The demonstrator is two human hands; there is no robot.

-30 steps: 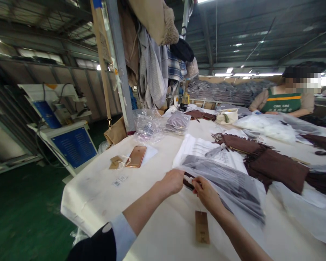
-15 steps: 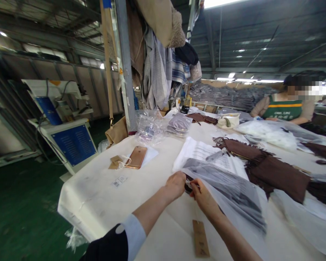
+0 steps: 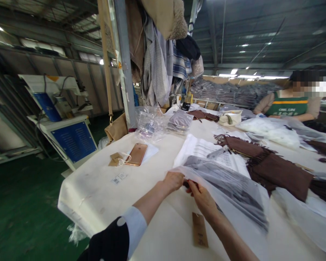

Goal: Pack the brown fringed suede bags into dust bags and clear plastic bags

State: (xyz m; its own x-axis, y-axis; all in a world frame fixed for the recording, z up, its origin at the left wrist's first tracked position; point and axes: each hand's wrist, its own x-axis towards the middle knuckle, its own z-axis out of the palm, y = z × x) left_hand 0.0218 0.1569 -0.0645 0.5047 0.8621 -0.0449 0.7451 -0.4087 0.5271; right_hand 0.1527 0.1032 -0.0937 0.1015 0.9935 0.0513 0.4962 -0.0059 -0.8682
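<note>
On the table (image 3: 103,188), translucent garment bag (image 3: 233,188).

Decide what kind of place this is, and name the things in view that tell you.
Probably a garment packing workshop. Both hands work at a clear plastic bag on a long table; brown fringed garments lie beside it, and folded stock is stacked behind.

Left hand (image 3: 174,181) and right hand (image 3: 203,198) meet, fingers pinched (forearms outstretched).
</note>
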